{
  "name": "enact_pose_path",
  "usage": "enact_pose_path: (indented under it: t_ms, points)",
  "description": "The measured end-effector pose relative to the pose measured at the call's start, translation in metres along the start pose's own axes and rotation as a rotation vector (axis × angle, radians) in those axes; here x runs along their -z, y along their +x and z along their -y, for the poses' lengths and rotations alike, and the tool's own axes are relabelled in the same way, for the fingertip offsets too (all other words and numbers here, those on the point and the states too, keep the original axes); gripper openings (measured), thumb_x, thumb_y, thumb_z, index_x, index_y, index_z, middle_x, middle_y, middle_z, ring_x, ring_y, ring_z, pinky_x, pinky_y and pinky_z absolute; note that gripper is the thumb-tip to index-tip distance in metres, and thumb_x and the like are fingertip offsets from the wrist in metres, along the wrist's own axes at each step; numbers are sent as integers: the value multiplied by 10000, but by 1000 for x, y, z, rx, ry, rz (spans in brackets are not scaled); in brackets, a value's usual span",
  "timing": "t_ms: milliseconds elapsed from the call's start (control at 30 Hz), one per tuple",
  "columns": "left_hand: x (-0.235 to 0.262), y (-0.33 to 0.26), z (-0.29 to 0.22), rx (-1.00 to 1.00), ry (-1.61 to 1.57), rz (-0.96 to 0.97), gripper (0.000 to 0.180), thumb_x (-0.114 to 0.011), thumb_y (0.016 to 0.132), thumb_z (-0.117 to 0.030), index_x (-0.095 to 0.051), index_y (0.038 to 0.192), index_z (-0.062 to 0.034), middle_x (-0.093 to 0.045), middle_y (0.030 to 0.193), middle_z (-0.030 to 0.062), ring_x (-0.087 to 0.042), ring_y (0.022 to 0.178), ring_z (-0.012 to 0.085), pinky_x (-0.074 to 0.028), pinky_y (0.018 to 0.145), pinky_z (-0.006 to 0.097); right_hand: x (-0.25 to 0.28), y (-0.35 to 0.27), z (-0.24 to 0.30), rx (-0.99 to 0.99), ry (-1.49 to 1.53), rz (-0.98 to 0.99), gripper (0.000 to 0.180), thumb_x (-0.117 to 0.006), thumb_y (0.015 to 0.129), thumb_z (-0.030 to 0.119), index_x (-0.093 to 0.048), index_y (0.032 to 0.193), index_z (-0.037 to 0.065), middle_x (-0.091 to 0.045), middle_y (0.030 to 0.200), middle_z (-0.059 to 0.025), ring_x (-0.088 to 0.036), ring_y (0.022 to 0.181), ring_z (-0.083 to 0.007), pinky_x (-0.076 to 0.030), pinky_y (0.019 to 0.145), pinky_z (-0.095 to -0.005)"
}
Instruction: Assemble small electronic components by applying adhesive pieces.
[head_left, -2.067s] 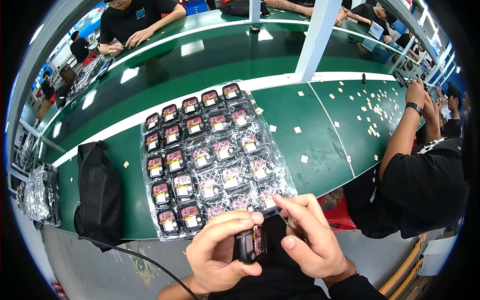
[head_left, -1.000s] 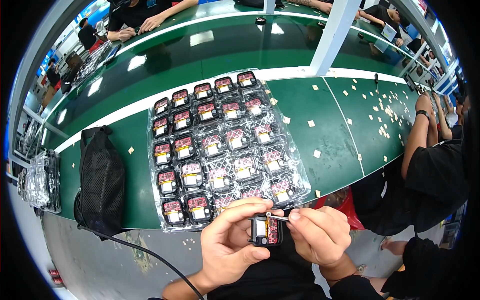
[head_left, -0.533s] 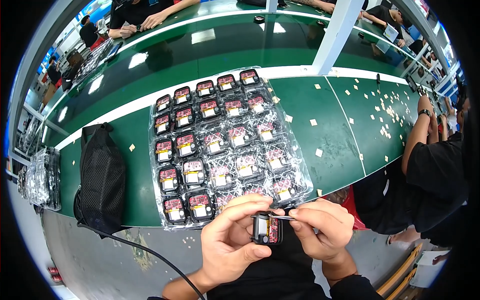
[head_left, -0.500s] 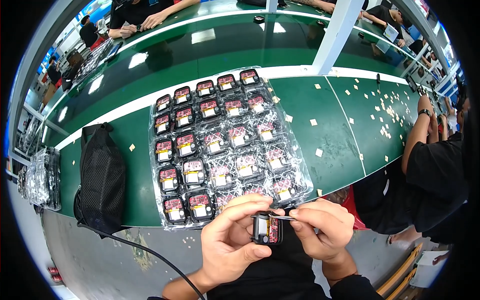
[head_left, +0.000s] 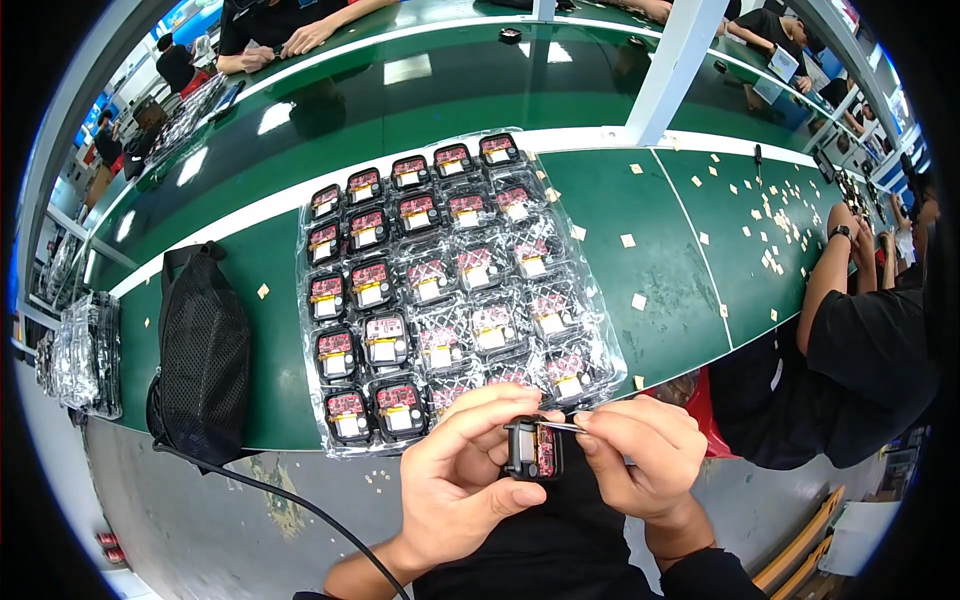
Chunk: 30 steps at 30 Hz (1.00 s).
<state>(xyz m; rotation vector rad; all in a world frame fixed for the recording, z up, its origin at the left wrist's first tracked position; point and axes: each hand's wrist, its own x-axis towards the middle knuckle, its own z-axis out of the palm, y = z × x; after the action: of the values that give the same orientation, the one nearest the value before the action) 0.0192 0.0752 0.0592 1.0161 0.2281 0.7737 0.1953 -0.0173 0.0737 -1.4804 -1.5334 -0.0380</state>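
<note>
Low in front of my body, my left hand point(head_left: 455, 490) grips a small black watch-like case point(head_left: 528, 462) between its thumb and fingers. A red circuit board and a pale block show in the case's exposed inside. My right hand point(head_left: 645, 455) pinches slim metal tweezers point(head_left: 565, 427), whose tip reaches the case's upper edge. Exactly what the tip touches is too small to tell. Just beyond my hands lies a clear plastic tray point(head_left: 607, 345) holding rows of similar black cases with red boards. My fingers partly cover its near edge.
A black mesh bag point(head_left: 205, 350) lies left of the tray, with stacked plastic trays point(head_left: 90, 355) farther left. Small pale squares point(head_left: 638, 300) are scattered over the green table point(head_left: 670, 325) at right. A white post point(head_left: 675, 75) rises behind. A co-worker point(head_left: 870, 350) sits at right.
The case in my left hand has turned slightly and shifted a little. The tweezers have moved slightly left with my right hand. Both hands keep their grips.
</note>
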Motion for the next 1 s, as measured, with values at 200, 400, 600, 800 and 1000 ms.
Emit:
enact_pose_path:
  t_ms: [200,400,600,800,1000]
  points:
    - [3,0,-2,14,84,-33,641,-828,815,-10,-535,1374,104,-462,1439,184,-567,1299,322,-485,1106,447,-4,0,4,49,-99,5,162,-814,768,32,-728,905,9,-705,783,-107,-676,603,-222,-500,525,-295]
    - [2,-1,-7,42,56,-53,652,-831,794,31,-542,1373,103,-481,1422,196,-568,1295,330,-504,1087,443,-3,2,0,98,-63,42,302,-830,704,-1,-741,993,-4,-690,802,-71,-649,595,-185,-493,508,-284]
    - [13,6,-20,-145,146,-42,622,-838,790,31,-545,1334,104,-512,1363,188,-583,1273,342,-523,1053,433,-2,3,-22,-145,110,-188,185,-781,827,32,-742,1000,-22,-706,823,-119,-652,643,-189,-500,564,-273]
    - [26,37,-52,-218,372,-105,648,-878,769,-29,-548,1319,62,-571,1291,177,-626,1184,288,-528,1016,411,-2,15,-81,-436,300,-381,145,-668,961,18,-693,1082,-58,-653,839,-30,-551,715,-54,-422,613,-204]
    - [34,111,-60,-220,737,-85,374,-819,813,10,-627,1134,5,-608,1142,91,-628,1056,181,-567,895,317,0,5,-98,-624,449,-340,177,-671,977,46,-682,1115,-65,-659,857,-5,-543,712,-30,-423,611,-195]
